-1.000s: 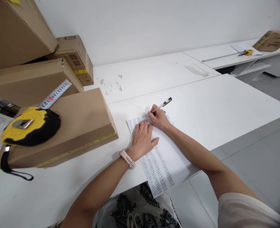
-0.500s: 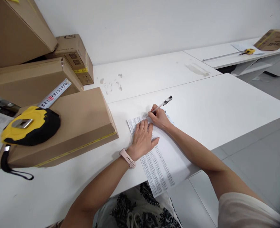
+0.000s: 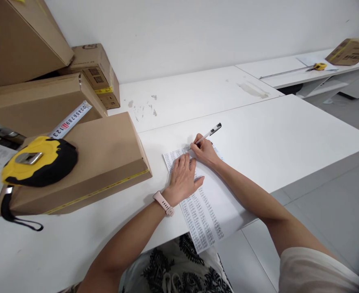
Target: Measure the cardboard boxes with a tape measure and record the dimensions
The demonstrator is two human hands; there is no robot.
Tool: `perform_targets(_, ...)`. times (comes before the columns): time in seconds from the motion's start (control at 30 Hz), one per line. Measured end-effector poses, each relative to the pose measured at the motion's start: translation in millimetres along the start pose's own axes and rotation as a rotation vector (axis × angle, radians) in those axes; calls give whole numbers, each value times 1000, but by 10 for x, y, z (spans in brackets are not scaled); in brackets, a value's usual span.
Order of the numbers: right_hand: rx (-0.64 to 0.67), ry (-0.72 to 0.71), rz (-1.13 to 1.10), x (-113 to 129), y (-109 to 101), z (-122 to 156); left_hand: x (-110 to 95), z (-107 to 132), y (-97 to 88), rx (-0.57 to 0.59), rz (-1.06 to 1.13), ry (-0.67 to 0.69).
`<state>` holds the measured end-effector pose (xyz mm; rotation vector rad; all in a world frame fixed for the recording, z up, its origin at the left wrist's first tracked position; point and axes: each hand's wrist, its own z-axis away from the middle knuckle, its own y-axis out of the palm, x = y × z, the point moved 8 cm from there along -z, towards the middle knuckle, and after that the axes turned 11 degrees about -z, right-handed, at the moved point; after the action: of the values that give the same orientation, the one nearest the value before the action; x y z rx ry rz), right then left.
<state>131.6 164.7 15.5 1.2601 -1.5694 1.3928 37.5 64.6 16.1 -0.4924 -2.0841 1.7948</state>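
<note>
A sheet of paper [image 3: 225, 207] lies on the white table, its near end reaching past the edge; columns of small handwriting fill its left side. Flat on the sheet rests my left hand [image 3: 183, 179], fingers stretched out, with a pale pink watch band [image 3: 163, 203] at the wrist. My right hand [image 3: 205, 149] pinches a pen [image 3: 211, 131] with a clear barrel and black end, just beyond the left fingertips. The pen's tip is at the sheet's upper part, hidden by my fingers.
At left, a yellow and black tape measure [image 3: 39, 162] lies on a cardboard box [image 3: 106, 142], its blade partly out. More boxes [image 3: 98, 75] stand behind. Far right, another tape measure [image 3: 320, 66] and a box [image 3: 351, 51] sit on a farther white table [image 3: 277, 73].
My right hand and the pen have shifted very slightly to the right. My left hand and the paper stay where they were.
</note>
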Motion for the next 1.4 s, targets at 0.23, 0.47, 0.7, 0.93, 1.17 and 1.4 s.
perform_targets(0.23, -19, 0, 5, -9, -17, 0, -4, -3, -10, 19, -13, 4)
perform_targets(0.47, -19, -9, 9, -9, -20, -6, 0, -2, 1, 22, -15, 0)
perform_targets(0.7, -20, -5, 19, -10, -18, -1, 2, -5, -3, 35, 2, -3)
perform_targets(0.93, -18, -13, 19, -20, -19, -6, -7, -1, -4, 27, -31, 7)
perform_targets(1.17, -21, -24, 11, -12, -22, -13, -2, -4, -4, 45, -11, 2)
perform_targets(1.4, -36, -10, -12, -20, -31, -11, 3, -2, 3, 27, -4, -1)
